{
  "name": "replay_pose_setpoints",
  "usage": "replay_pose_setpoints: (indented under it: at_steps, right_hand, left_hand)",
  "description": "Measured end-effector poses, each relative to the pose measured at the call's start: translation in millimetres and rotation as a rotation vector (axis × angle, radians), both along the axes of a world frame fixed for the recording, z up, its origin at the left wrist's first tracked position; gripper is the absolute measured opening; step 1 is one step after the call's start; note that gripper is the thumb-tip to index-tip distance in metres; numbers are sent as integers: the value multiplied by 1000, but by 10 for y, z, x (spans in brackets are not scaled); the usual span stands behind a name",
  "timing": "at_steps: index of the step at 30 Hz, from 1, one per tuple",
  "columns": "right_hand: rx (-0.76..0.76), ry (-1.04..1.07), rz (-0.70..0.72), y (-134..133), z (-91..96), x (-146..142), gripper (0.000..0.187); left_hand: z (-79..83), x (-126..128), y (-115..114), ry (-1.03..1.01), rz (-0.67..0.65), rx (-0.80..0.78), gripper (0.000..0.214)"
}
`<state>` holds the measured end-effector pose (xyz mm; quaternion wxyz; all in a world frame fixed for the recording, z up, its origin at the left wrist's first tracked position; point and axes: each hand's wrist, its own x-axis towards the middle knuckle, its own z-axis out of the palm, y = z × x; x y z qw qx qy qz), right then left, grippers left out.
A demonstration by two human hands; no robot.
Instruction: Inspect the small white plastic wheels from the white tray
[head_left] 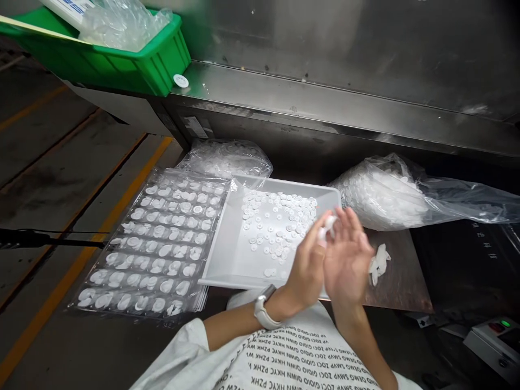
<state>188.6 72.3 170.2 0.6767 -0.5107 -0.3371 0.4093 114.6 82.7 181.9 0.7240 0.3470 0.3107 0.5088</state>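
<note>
A small white plastic piece [328,227] pinched at the fingertips of the left hand [306,271], narrow grip, right against the spread, open fingers of the right hand [347,257]. Both hands over the near right corner of a white plastic tray [221,254], with loose white plastic rings [276,222] scattered across its floor, just beyond the fingers. Left of the tray, a clear formed sheet of white discs [158,244]; to the right, a clear bag of white discs [382,195]. Just beside the right hand, a crumpled white scrap [378,264] on a brown sheet [400,276].
</note>
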Motion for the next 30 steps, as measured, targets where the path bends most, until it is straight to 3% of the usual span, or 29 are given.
replay_pose_setpoints:
  at_steps: [4,8,13,21,25,30]
  right_hand:
    - [-8,378,62,290,-152,-131,46]
    - [-45,652,40,368,-132,-141,44]
    - [-94,862,1,395,-97,-133,30]
    - [-162,996,48,348,-204,-134,33]
    - [-116,1013,34,341,-190,-141,31]
    - [-38,993,-68,364,-208,-143,30]
  left_hand:
    - [-53,107,64,207,63,255,42]
    - [-41,91,114,222,196,330,38]
    - [-49,89,123,119,378,213,34]
    - [-40,57,201,116,361,148,30]
    - [-162,60,213,42,406,-76,41]
    - [-262,121,192,-138,208,-396,40]
